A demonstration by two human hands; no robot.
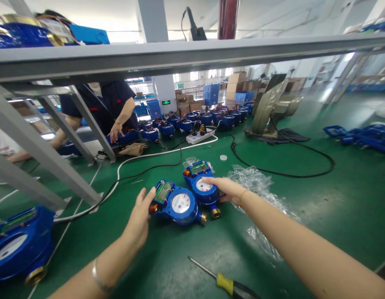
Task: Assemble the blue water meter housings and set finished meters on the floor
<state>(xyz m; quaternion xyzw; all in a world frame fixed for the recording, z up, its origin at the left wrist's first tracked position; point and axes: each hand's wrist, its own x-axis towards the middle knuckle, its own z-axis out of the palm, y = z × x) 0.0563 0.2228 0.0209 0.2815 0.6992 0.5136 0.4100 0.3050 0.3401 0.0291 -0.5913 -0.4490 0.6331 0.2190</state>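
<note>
On the green tabletop (pixel 167 270) a left meter (pixel 181 203) and a right meter (pixel 201 186) sit just beside each other at the centre: 2 blue bodies, each bearing 1 round white dial, 1 rectangular display and 1 brass end. The right hand (pixel 231 191) holds the right meter, thumb over the dial, fingers against its side. The left hand (pixel 139 220) has its thumb and fingers slightly spread at the left meter's display end. Around them are 1 similar lower-left meter (pixel 33 245), 1 yellow-and-black screwdriver (pixel 225 284) and 1 small white disc (pixel 223 158).
</note>
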